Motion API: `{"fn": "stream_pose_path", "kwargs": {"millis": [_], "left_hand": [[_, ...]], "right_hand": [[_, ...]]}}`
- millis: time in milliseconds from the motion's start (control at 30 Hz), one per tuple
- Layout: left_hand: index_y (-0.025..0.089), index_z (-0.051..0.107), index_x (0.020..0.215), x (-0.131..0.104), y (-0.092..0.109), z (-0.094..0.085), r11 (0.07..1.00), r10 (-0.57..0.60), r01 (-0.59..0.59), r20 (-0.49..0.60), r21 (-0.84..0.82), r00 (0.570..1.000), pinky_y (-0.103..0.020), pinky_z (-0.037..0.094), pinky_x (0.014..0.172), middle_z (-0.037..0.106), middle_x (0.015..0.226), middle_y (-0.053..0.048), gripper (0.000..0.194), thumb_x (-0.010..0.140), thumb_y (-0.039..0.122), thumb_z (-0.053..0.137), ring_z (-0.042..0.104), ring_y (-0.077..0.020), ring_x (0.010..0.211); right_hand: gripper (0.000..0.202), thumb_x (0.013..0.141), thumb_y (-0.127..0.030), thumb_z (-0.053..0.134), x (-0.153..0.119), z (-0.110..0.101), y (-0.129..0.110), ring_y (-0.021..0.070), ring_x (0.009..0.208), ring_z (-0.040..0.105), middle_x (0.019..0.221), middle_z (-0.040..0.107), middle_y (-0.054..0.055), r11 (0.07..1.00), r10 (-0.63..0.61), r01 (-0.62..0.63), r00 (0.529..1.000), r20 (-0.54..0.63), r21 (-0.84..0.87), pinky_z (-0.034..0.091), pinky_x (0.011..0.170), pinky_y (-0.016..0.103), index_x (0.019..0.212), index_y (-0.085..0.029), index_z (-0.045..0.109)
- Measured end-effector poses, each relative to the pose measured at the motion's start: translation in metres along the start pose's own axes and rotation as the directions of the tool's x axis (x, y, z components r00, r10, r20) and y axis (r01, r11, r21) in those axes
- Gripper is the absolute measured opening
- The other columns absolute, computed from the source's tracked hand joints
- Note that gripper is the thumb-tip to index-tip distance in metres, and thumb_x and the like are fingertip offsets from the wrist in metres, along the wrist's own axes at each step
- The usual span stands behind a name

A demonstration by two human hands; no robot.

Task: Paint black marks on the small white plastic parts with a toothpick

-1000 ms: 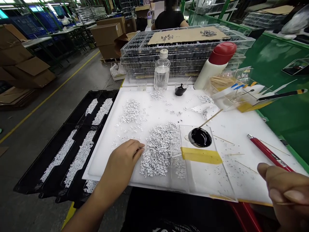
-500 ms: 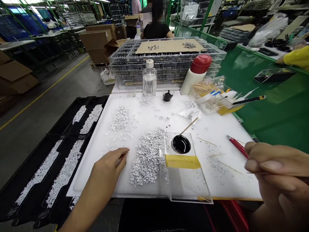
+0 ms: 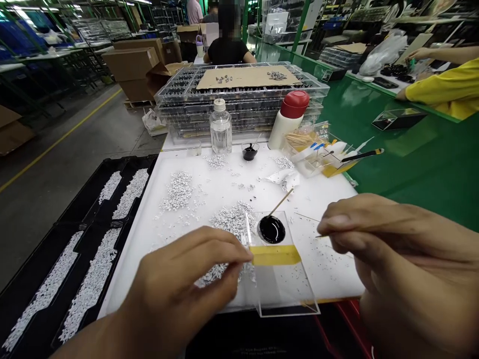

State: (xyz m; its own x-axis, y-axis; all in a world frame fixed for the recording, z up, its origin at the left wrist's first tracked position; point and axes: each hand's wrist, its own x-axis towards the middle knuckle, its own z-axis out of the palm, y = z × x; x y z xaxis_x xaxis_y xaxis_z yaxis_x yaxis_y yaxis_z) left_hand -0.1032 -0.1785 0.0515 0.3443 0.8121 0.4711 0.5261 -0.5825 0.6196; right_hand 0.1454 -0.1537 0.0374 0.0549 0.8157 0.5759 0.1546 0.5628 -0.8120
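Observation:
My left hand (image 3: pixel 187 284) hovers over the pile of small white parts (image 3: pixel 232 217), thumb and forefinger brought together. Whatever is between those fingertips is too small or hidden to make out. To the right, my right hand (image 3: pixel 396 249) pinches a thin wooden toothpick (image 3: pixel 321 235), its tip pointing left. Between the hands stands a clear acrylic stand (image 3: pixel 284 286) with a yellow tape strip (image 3: pixel 277 255) across it. On its top sits a round well of glossy black paint (image 3: pixel 272 230), with a wooden stick (image 3: pixel 281 202) leaning in it.
Behind are a clear bottle (image 3: pixel 220 130), a small cup of black liquid (image 3: pixel 249 151), a red-capped flask (image 3: pixel 288 119) and a box of sticks and brushes (image 3: pixel 318 154). Black trays (image 3: pixel 80 239) of white parts lie left. A co-worker's yellow sleeve (image 3: pixel 441 85) shows at right.
My left hand has moved right and nearer, toward the acrylic stand. My right hand has come left with the toothpick, closer to the stand. The whole view has shifted slightly.

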Motion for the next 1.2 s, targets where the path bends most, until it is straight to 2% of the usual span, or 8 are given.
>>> {"fn": "stream_pose_path", "kwargs": {"millis": [100, 167, 300, 567, 767, 833, 933, 1200], "left_hand": [[0.017, 0.074, 0.1, 0.008, 0.002, 0.008, 0.998, 0.052, -0.052, 0.003, -0.044, 0.999, -0.005, 0.058, 0.09, 0.082, 0.091, 0.004, 0.019, 0.092, 0.001, 0.068, 0.079, -0.0045, 0.085], [0.016, 0.073, 0.101, 0.009, 0.001, 0.013, 0.997, 0.058, -0.059, -0.021, -0.054, 0.998, -0.004, 0.058, 0.089, 0.082, 0.088, 0.004, 0.017, 0.092, 0.003, 0.068, 0.078, -0.0039, 0.082], [0.015, 0.072, 0.096, 0.01, -0.001, 0.017, 0.995, 0.07, -0.073, -0.042, -0.072, 0.997, -0.003, 0.057, 0.086, 0.079, 0.084, 0.004, 0.014, 0.091, 0.003, 0.068, 0.075, -0.0031, 0.078], [0.017, 0.07, 0.099, 0.011, -0.011, 0.021, 0.983, -0.06, 0.048, -0.063, -0.179, 0.996, 0.001, 0.054, 0.083, 0.079, 0.083, 0.007, 0.025, 0.081, 0.0, 0.071, 0.074, -0.0011, 0.075], [0.015, 0.073, 0.098, 0.016, -0.013, 0.02, 0.984, 0.101, -0.099, 0.007, -0.147, 0.995, -0.009, 0.061, 0.086, 0.082, 0.089, 0.001, 0.018, 0.089, 0.0, 0.07, 0.078, -0.0073, 0.083], [0.014, 0.073, 0.098, 0.016, -0.014, 0.021, 0.981, 0.107, -0.104, 0.014, -0.167, 0.994, -0.013, 0.063, 0.087, 0.082, 0.092, -0.002, 0.018, 0.089, -0.001, 0.07, 0.078, -0.01, 0.087], [0.014, 0.073, 0.096, 0.013, -0.016, 0.023, 0.98, 0.087, -0.086, -0.001, -0.179, 0.996, -0.016, 0.064, 0.082, 0.08, 0.091, -0.004, 0.017, 0.089, -0.001, 0.07, 0.078, -0.0115, 0.085], [0.015, 0.073, 0.091, 0.012, -0.018, 0.031, 0.984, 0.014, -0.017, -0.022, -0.176, 1.0, -0.016, 0.06, 0.064, 0.071, 0.079, -0.002, 0.016, 0.089, 0.001, 0.066, 0.071, -0.0101, 0.07]], "right_hand": [[0.023, 0.091, -0.017, 0.083, 0.002, 0.007, 0.003, 0.0087, 0.081, 0.072, 0.097, 0.079, -0.006, 0.999, 0.005, -0.009, 0.997, 0.075, 0.048, 0.063, 0.072, 0.018, 0.106, -0.034, 0.081], [0.022, 0.091, -0.016, 0.083, 0.003, 0.009, 0.006, 0.009, 0.08, 0.072, 0.094, 0.079, -0.006, 0.998, 0.002, -0.009, 0.992, 0.123, 0.063, 0.063, 0.071, 0.019, 0.105, -0.032, 0.081], [0.016, 0.096, -0.015, 0.076, 0.002, 0.014, 0.01, 0.0113, 0.086, 0.072, 0.092, 0.078, -0.003, 0.997, -0.014, 0.005, 0.992, 0.123, 0.073, 0.063, 0.074, 0.024, 0.104, -0.029, 0.08], [0.03, 0.092, -0.004, 0.076, -0.003, 0.016, 0.014, 0.0096, 0.089, 0.071, 0.097, 0.079, -0.005, 0.998, -0.031, 0.025, 0.994, 0.108, 0.058, 0.062, 0.078, 0.023, 0.109, -0.028, 0.08], [0.021, 0.094, -0.007, 0.074, -0.006, 0.015, 0.018, 0.0127, 0.087, 0.07, 0.093, 0.077, -0.001, 0.998, -0.038, 0.034, 0.997, 0.074, 0.055, 0.062, 0.076, 0.027, 0.106, -0.024, 0.079], [0.017, 0.098, -0.011, 0.071, -0.007, 0.016, 0.02, 0.0135, 0.088, 0.069, 0.094, 0.077, 0.0, 0.997, -0.049, 0.045, 0.997, 0.066, 0.067, 0.062, 0.076, 0.029, 0.106, -0.024, 0.079], [0.016, 0.101, -0.015, 0.069, -0.009, 0.017, 0.023, 0.0142, 0.09, 0.069, 0.094, 0.076, 0.001, 0.996, -0.062, 0.056, 0.995, 0.075, 0.074, 0.061, 0.076, 0.03, 0.108, -0.026, 0.079], [0.026, 0.092, -0.006, 0.076, -0.014, 0.013, 0.024, 0.0131, 0.087, 0.068, 0.095, 0.076, -0.001, 0.999, -0.044, 0.041, 0.993, 0.11, 0.022, 0.062, 0.075, 0.027, 0.111, -0.025, 0.076]]}}
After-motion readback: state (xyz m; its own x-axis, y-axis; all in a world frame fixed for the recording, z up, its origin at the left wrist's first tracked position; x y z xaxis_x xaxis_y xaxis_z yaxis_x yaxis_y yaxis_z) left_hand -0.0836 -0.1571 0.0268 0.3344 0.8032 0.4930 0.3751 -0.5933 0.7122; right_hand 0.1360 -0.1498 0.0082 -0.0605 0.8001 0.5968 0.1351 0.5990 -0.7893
